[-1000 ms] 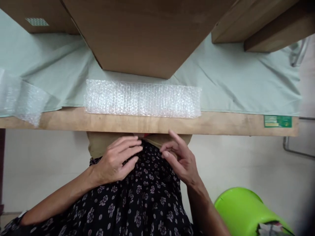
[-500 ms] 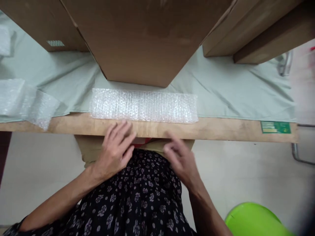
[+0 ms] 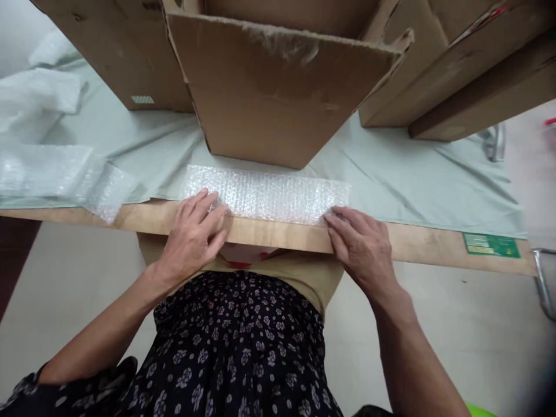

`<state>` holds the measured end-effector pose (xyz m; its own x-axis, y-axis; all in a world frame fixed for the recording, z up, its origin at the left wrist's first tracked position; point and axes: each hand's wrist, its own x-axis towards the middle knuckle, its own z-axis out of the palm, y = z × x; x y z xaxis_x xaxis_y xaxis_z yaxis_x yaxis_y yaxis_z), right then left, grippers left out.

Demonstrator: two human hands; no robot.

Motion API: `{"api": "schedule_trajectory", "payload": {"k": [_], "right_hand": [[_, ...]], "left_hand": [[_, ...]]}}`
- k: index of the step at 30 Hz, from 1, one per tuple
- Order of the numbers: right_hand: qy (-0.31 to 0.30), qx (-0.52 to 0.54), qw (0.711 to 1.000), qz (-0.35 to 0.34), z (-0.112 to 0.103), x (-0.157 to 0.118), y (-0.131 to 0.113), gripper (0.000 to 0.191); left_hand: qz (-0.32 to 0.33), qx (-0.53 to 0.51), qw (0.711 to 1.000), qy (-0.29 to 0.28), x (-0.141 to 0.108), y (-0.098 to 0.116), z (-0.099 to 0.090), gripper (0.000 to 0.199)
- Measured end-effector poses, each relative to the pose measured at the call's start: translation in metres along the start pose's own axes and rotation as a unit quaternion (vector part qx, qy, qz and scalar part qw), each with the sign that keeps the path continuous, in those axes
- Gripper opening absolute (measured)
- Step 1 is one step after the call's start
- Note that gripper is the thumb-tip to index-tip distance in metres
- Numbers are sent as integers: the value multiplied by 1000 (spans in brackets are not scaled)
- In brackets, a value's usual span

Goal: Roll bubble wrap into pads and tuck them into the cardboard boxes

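Note:
A long, narrow sheet of bubble wrap (image 3: pixel 269 194) lies flat along the front of the table, on the pale green cloth and the bare wooden edge. Over its left end rests my left hand (image 3: pixel 191 231), open, fingers stretched out and slightly apart, thumb towards the edge. At the lower right corner, my right hand (image 3: pixel 362 243) has its fingers bent together on the wrap, the thumb close below them; the fingertips cover that corner.
Behind the wrap stands an open cardboard box (image 3: pixel 278 98), with more cartons (image 3: pixel 125 63) (image 3: pixel 403 87) on both sides. More bubble wrap (image 3: pixel 47 171) lies at the left. A green label (image 3: pixel 490 244) is on the wooden edge (image 3: pixel 421 243). Pale green cloth (image 3: pixel 391 174) covers the table.
My right hand has moved right and forward from the table edge onto the wrap's right corner. The left hand has moved forward onto its left end. The view has shifted too.

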<state>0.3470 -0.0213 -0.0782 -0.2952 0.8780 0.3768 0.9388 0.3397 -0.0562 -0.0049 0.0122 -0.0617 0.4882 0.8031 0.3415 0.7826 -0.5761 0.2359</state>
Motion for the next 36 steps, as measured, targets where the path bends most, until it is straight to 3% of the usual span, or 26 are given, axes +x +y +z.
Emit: {"api": "schedule_trajectory", "payload": {"k": [6, 12, 15, 18, 21, 25, 28, 32, 36], "right_hand": [[48, 5, 999, 6, 3, 9, 6, 19], [-35, 66, 996, -42, -10, 5, 14, 23], [-22, 50, 997, -49, -8, 3, 16, 23], [-1, 65, 998, -21, 0, 7, 19, 22], [-25, 108, 993, 28, 1, 15, 25, 22], [-48, 177, 980, 80, -18, 28, 31, 19], [5, 228, 965, 130, -41, 38, 28, 20], [123, 306, 929, 171, -66, 46, 24, 11], [199, 374, 887, 184, -84, 45, 29, 3]], "left_hand": [[22, 11, 1000, -4, 14, -4, 11, 34], [34, 13, 999, 24, 26, -12, 18, 26], [22, -22, 999, 25, 28, -16, 17, 28], [7, -61, 998, 3, 35, -22, 13, 31], [-5, -86, 995, -40, 48, -27, 8, 31], [-29, -85, 992, -86, 65, -26, -3, 28], [-18, -63, 996, -58, 68, -20, -12, 26], [-3, -28, 1000, -9, 60, -23, -24, 19], [-105, -129, 986, -20, 49, -32, -52, 17]]}}
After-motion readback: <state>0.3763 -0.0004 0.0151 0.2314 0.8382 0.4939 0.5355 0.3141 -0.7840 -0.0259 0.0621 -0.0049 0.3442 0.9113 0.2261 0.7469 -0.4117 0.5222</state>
